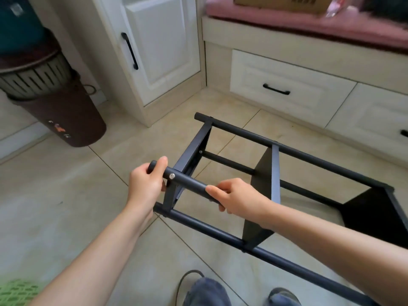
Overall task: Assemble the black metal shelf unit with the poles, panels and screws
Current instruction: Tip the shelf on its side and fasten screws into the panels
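The black metal shelf unit point(284, 151) lies on its side on the tiled floor, with three panels joined to long round poles. Its near upper pole point(187, 178) carries a silver screw point(171, 176) where it meets the end panel point(189, 151). My left hand point(146, 184) is closed around that pole's free end, left of the screw. My right hand point(237, 196) grips the same pole to the right of the screw. The middle panel point(265, 180) stands behind my right hand. The pole's far stretch is hidden by my right forearm.
A brown bin point(72, 120) topped with a slatted basket stands at the left. White cabinet door point(163, 45) and drawers point(280, 89) line the back, under a pink cushion point(309, 21) with a cardboard box. My shoes point(207, 292) and a dark cord lie at the bottom edge.
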The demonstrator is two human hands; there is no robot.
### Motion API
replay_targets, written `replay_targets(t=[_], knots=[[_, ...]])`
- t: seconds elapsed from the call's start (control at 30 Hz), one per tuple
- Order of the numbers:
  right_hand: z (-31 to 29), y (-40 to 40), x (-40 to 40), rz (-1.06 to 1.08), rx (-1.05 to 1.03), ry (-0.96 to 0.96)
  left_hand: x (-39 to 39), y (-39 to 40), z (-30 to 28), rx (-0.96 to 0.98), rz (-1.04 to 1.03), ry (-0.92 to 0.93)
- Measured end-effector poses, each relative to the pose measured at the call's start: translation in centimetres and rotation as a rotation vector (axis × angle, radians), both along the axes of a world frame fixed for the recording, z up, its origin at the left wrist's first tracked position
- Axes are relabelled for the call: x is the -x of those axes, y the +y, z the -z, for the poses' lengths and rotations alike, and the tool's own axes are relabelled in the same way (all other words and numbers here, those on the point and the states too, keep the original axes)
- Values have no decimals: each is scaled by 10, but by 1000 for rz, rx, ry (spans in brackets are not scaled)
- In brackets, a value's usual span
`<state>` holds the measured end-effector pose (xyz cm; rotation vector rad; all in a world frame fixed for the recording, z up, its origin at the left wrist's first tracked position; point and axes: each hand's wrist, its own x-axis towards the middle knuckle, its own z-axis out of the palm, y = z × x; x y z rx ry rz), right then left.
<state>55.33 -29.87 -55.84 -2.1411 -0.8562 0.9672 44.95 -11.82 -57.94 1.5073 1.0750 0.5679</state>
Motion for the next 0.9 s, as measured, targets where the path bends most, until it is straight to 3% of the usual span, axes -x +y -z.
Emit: replay_targets(t=[0.43,0.7,0.9], knots=[[-112,-53,-18,101,-314,56,-36,-50,-163,-421,174,-243],[-146,-134,-22,180,-428,-92,-72,-134,-225,-645,368,-455],[-161,-201,-22,267,-436,-89,-93,-200,-250,-790,546,-486]])
